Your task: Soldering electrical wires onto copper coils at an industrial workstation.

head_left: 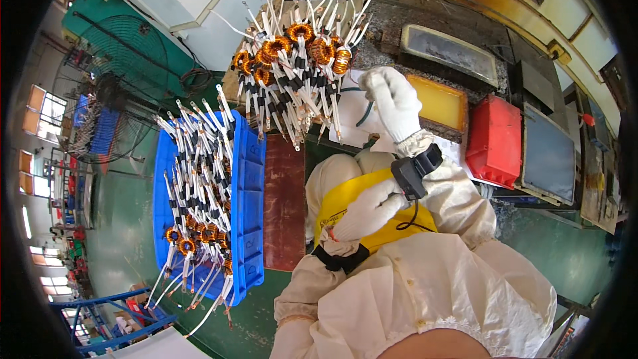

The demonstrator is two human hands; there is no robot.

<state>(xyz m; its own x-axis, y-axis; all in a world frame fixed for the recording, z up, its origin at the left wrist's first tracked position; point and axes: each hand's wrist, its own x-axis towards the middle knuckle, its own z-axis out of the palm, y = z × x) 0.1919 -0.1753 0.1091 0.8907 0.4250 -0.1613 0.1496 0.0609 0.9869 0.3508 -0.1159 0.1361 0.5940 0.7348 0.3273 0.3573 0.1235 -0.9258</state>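
Note:
My right hand [392, 101], in a white glove, is raised at the edge of the workbench beside a pile of copper-wound ring coils [292, 53]. Its fingers are curled in, and no object shows in them. A small black camera-like device [415, 171] is strapped to the right wrist. My left hand [369, 211], also gloved in white, reaches across my lap with bent fingers closed at this device's edge. A yellow cloth [352, 194] lies beneath it. The coils on the bench have long white leads with black sleeves.
To the left stands a blue crate [249, 206] full of similar coils. Along the bench are a tray of yellow material [435, 102], a glass-topped tray [448, 53], a red bin [494, 141] and a grey panel [548, 156]. A large caged fan [123, 86] stands farther left.

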